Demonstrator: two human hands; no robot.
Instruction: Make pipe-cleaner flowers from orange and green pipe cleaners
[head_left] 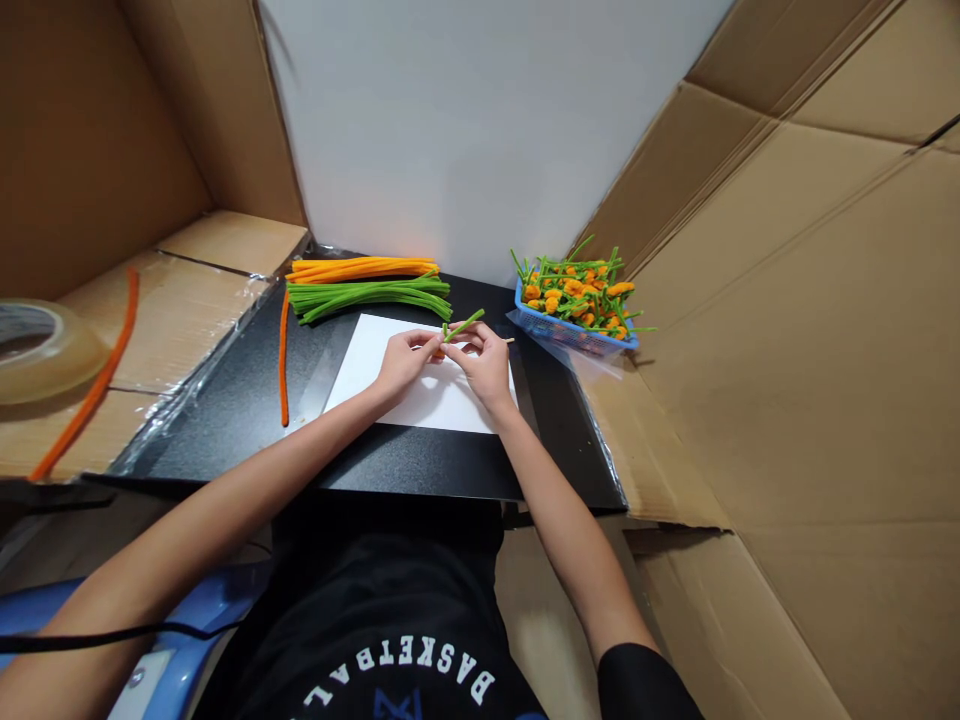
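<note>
Both hands meet over a white sheet (352,385) on the black table. Between the fingertips of my left hand (406,362) and my right hand (484,368) is a bent green pipe cleaner (466,323), its two ends pointing up. A bit of orange shows beneath the fingertips, mostly hidden by them. Both hands are closed in a pinch. A thin pale stick end (510,341) sticks out to the right past my right hand. Behind my left hand lie a bundle of green pipe cleaners (360,295) and a bundle of orange pipe cleaners (352,270).
At the back right stands a blue basket (577,333) full of orange and green pipe-cleaner pieces. Single orange pipe cleaners (283,360) lie at the left, one across the cardboard. A tape roll (82,360) sits at far left. Cardboard walls (810,330) enclose both sides.
</note>
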